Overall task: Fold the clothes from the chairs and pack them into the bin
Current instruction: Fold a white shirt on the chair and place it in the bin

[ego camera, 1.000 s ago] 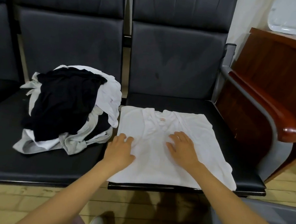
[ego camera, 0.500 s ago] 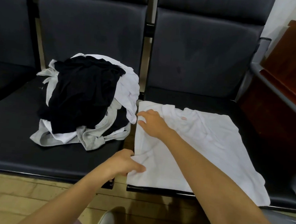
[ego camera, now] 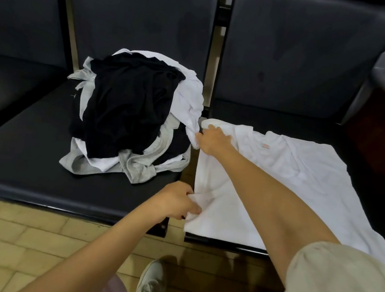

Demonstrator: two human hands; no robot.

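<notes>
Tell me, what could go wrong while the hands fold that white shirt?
The right hand is right beside the pile, so it could snag that loose white cloth and drag it along. The shirt reaches the front edge of the seat, so a pull from the left hand might slide it onto the floor.

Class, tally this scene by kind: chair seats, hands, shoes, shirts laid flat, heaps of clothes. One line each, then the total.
Chair seats: 3
Hands: 2, left hand, right hand
Shoe: 1
White shirt laid flat: 1
Heap of clothes: 1
Total: 8
</notes>
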